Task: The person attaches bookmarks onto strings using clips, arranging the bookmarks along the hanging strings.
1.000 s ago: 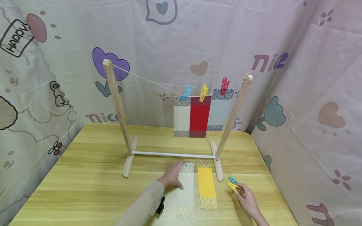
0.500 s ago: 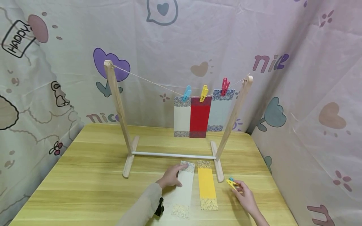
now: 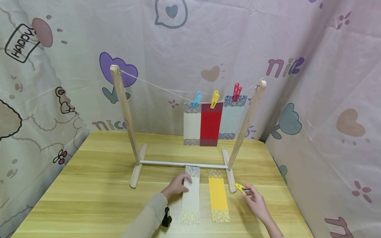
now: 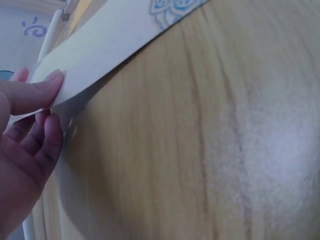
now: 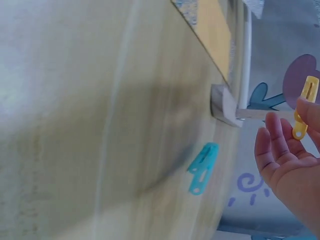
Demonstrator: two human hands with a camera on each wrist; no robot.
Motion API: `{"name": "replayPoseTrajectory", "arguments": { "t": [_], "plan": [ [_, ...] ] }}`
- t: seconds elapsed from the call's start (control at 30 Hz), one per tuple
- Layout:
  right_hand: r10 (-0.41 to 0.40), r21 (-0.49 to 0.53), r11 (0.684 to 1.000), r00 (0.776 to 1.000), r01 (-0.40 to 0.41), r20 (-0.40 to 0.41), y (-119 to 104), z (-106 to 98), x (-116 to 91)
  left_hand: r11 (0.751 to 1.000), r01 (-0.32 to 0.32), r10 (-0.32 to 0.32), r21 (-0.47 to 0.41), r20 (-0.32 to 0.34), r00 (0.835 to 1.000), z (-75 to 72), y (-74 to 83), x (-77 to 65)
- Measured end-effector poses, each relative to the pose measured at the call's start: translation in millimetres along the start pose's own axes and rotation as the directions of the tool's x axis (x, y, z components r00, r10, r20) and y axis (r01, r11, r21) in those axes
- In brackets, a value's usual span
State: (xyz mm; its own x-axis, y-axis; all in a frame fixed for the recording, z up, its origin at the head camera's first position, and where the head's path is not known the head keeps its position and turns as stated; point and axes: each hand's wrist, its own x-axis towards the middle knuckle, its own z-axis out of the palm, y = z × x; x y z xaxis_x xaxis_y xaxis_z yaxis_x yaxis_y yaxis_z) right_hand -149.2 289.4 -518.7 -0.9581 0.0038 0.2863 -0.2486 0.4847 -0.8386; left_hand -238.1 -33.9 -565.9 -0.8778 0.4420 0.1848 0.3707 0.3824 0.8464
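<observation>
My left hand (image 3: 178, 184) pinches the left edge of a long pale card strip (image 3: 191, 201) with lace-patterned ends. In the left wrist view the thumb is on top, fingers curl underneath, and the edge of the pale strip (image 4: 95, 60) bends up off the table. My right hand (image 3: 256, 203) holds a yellow clothespin (image 5: 306, 107) between thumb and finger, over the table. A blue clothespin (image 5: 203, 167) lies on the tabletop below it, mostly hidden by the hand in the head view. Between the hands lies a yellow strip (image 3: 218, 195) with patterned ends.
Behind the strips stands a wooden frame (image 3: 125, 109) with a string (image 3: 157, 86) and a white crossbar (image 3: 178, 163). From the string hang white (image 3: 191, 127), red (image 3: 210, 125) and pale blue (image 3: 233, 117) strips, pinned by blue (image 3: 196, 99), yellow (image 3: 214, 99) and red (image 3: 236, 92) clothespins.
My left hand has drawn the pale strip to the left and toward the crossbar; its far end now reaches the bar. My right hand has moved slightly left with the yellow clothespin.
</observation>
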Motion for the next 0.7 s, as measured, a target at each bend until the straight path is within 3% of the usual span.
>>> {"name": "replayPoseTrajectory", "arguments": {
  "t": [0.2,0.43,0.57,0.7],
  "plan": [
    [-0.074,0.027,0.997,0.997,0.074,0.002,-7,3,8,0.991,0.064,-0.058,-0.116,0.054,0.997,-3.4,0.1,-1.0],
    [-0.178,0.063,0.982,0.984,0.177,0.002,-18,5,21,0.937,0.106,-0.09,-0.334,0.062,0.994,-11.7,0.6,0.3],
    [-0.205,0.079,0.976,0.979,0.203,0.016,-29,6,31,0.918,0.127,-0.113,-0.376,0.057,0.992,-18.3,2.8,2.3],
    [-0.21,0.082,0.975,0.977,0.208,0.026,-53,5,38,0.916,0.116,-0.105,-0.384,0.05,0.993,-26.5,11.7,4.4]
  ]
}}
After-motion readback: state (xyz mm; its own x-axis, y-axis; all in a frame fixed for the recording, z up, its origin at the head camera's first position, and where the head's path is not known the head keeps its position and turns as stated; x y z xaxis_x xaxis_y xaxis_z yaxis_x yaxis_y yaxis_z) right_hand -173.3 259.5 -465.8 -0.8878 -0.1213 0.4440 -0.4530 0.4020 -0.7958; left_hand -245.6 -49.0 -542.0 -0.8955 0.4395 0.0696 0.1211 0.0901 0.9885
